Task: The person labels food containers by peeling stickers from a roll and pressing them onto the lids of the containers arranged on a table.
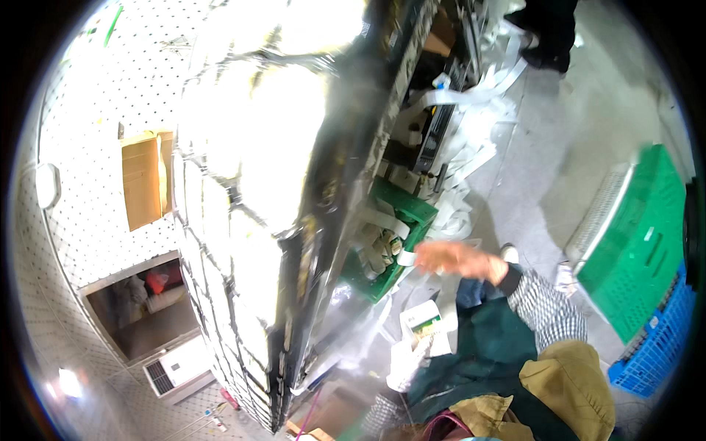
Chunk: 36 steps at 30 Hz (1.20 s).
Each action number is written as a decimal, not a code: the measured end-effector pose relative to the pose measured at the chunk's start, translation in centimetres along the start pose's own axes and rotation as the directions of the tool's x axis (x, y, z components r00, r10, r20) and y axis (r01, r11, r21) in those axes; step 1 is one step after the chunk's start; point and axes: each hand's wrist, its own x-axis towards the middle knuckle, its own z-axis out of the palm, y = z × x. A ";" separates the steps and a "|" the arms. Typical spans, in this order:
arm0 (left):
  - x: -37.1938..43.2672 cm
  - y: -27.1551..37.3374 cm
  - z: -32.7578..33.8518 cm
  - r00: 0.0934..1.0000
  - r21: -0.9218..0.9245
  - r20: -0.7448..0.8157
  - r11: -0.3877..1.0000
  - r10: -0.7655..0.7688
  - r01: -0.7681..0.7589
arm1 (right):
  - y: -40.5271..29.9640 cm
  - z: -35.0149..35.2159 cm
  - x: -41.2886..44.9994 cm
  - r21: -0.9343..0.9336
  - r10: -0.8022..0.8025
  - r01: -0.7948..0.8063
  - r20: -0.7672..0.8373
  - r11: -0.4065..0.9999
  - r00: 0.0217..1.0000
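My right hand (455,259), bare and blurred by motion, reaches from a checked sleeve towards a green plastic crate (416,212). A small white strip (406,258) lies at its fingertips; whether they grip it is unclear. Inside the crate are small printed packets (389,245) and curled white strips. Lower down, my left hand (405,361) looks white, from a glove or glare, and holds a white printed piece (427,325) with a green and yellow picture. A pale band hangs beside that piece, in front of my dark green apron (469,353).
A brightly lit, dark-framed rack or table (331,182) runs along the left. Tangled white strips (469,149) litter the floor. Another person's dark shoes (546,55) stand at the top. Green (634,248) and blue (656,336) plastic crates are at the right.
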 end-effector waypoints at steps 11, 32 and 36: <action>-11.8 17.0 -10.2 0.814 -0.635 -0.101 0.594 0.572 -0.495 | -26.6 28.0 -8.3 -0.883 -0.446 0.061 -0.174 0.465 0.878; -8.4 11.8 -18.9 0.919 -0.786 -0.072 0.545 0.386 -0.291 | -36.6 28.6 25.9 -0.962 -0.225 0.144 0.091 0.230 0.970; -8.7 11.7 -20.8 0.903 -0.828 -0.039 0.491 0.427 -0.269 | -28.2 24.9 33.3 -0.978 -0.001 0.195 0.196 0.071 0.981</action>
